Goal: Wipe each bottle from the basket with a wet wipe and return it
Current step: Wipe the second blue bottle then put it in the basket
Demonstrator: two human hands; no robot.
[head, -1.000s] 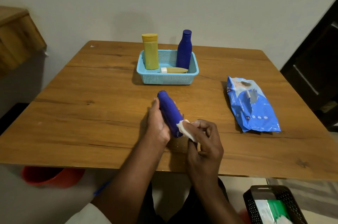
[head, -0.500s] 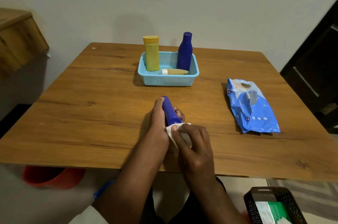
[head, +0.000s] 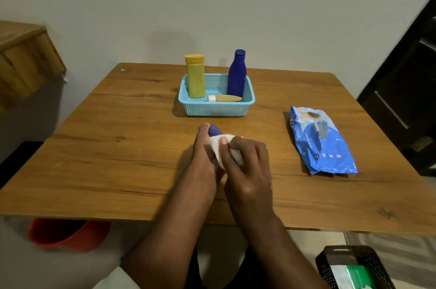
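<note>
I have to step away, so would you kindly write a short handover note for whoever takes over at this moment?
Left hand grips the small blue bottle above the table, only its end showing. Right hand holds the wet wipe wrapped round that bottle.
The light blue basket holds a yellow bottle and a tall blue bottle, both upright, and a small tan tube lying flat. The wipes pack lies to the right.
Done: one bottle out, being wiped.
Left: return it; which of the others have been wiped cannot be told.

Left hand (head: 204, 159) grips a blue bottle (head: 213, 130) while right hand (head: 245, 166) presses a wet wipe (head: 218, 148) around it
</note>
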